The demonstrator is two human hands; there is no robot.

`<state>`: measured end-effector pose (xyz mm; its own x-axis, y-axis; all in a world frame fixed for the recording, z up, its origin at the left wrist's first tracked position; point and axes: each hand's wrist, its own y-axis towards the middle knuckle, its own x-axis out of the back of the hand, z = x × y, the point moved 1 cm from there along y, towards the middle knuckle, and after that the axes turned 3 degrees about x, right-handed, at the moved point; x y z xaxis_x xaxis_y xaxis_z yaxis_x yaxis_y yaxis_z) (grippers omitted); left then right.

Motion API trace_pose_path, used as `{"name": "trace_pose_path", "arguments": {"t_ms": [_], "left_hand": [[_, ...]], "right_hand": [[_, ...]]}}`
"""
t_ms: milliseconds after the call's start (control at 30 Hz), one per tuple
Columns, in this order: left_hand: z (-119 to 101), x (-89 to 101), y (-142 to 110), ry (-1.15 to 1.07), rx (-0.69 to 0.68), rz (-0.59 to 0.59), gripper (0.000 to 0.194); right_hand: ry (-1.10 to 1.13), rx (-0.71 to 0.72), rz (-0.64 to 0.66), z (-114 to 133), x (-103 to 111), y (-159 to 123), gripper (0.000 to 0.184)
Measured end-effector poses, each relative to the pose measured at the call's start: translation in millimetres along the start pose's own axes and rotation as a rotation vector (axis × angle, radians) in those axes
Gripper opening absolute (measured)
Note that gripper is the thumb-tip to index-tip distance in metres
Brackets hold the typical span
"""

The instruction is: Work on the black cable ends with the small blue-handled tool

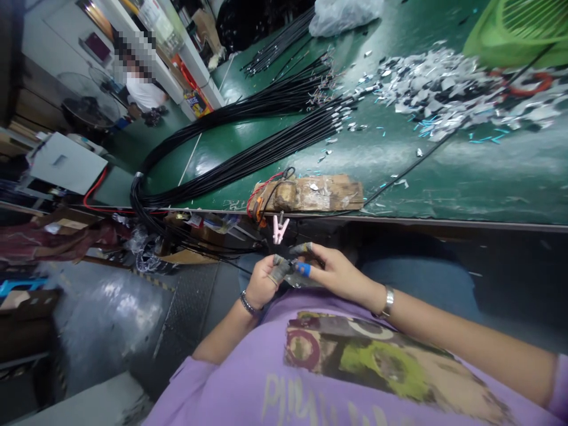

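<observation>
In front of my lap, my left hand [265, 279] is closed in a pinch on a thin black cable [239, 269] that runs in from the left. Grey tape wraps its fingertips. My right hand [335, 272] meets it at the cable's end, thumb and fingers bent together, with blue and grey tape on the tips. What the right fingers grip is too small to make out. A pink clothes peg [279, 228] stands just beyond both hands, at a wooden block [328, 192] on the table's front edge.
A large bundle of black cables [248, 163] curves over the green table [465, 183]. Foil scraps [444, 83] and cut blue bits lie near a green basket [510, 41]. A plastic bag [341, 16] lies at the back. Another person [144, 89] is at the far left.
</observation>
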<state>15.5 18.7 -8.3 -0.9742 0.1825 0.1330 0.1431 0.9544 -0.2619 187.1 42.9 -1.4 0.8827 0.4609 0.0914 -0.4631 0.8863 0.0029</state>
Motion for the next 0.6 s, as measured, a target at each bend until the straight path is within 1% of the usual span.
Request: {"name": "trace_pose_path", "arguments": {"t_ms": [133, 200, 367, 500, 600], "left_hand": [[-13, -0.6, 0, 0.105, -0.066, 0.023, 0.044], [-17, -0.6, 0, 0.173, -0.074, 0.051, 0.041], [-16, 2.9, 1, 0.366, -0.066, 0.153, 0.033], [-15, 6.1, 3, 0.473, -0.052, 0.257, 0.026], [-17, 6.3, 4, 0.493, -0.063, 0.304, 0.025]], "right_hand": [[-0.107, 0.076, -0.002, 0, 7, 0, 0.013], [-0.162, 0.071, 0.025, -1, 9, 2, 0.011], [-0.122, -0.034, 0.241, -1, 14, 7, 0.011], [-0.09, -0.128, 0.352, 0, 17, 12, 0.009], [0.006, -0.227, 0.44, -2, 18, 14, 0.01]]}}
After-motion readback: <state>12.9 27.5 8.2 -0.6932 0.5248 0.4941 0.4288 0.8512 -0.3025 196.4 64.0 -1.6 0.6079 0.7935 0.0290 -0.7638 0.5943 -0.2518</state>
